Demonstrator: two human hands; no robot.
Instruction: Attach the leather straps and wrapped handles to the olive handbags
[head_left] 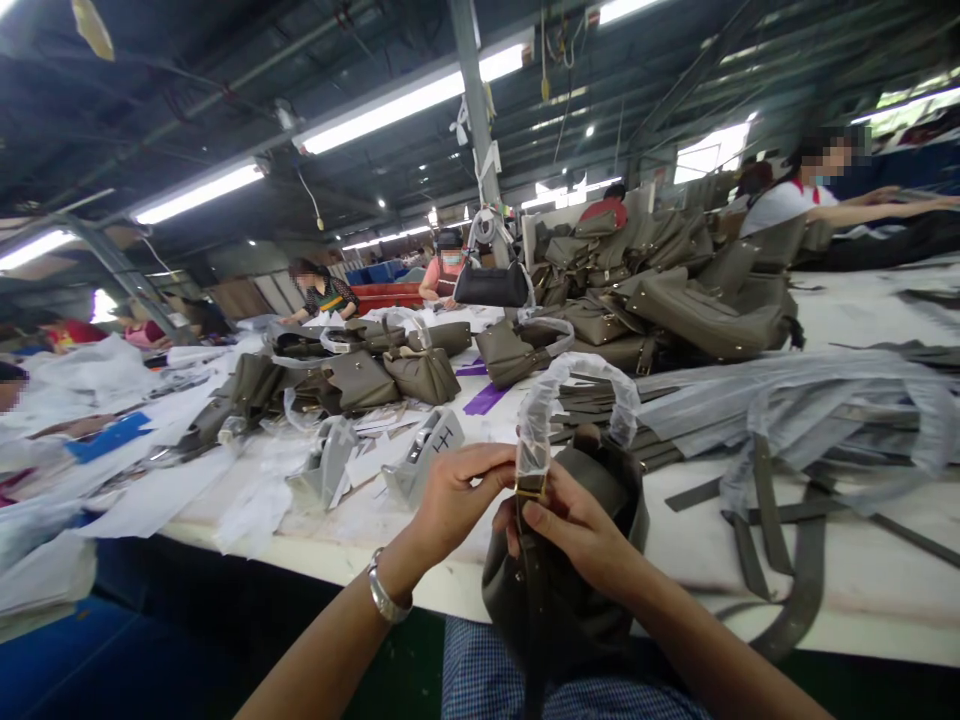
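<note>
A dark olive handbag (577, 590) leans at the table's front edge, partly over my lap. Its handle (574, 370) arches up, wrapped in clear plastic film. At the handle's near end sits a gold-coloured buckle (530, 487). My left hand (469, 490) pinches the wrapped handle end just beside the buckle, a metal watch on its wrist. Below the buckle, my right hand (574, 515) grips the bag's strap (531, 570) between thumb and fingers. The strap hangs down the front of the bag. My fingers hide part of the buckle.
Two grey tape dispensers (424, 455) stand left of my hands. Olive bags (360, 385) lie beyond them, with a large heap of bags (675, 290) at back right. Loose straps (802, 540), some film-wrapped, spread over the white table (690, 590) at right. Co-workers sit farther back.
</note>
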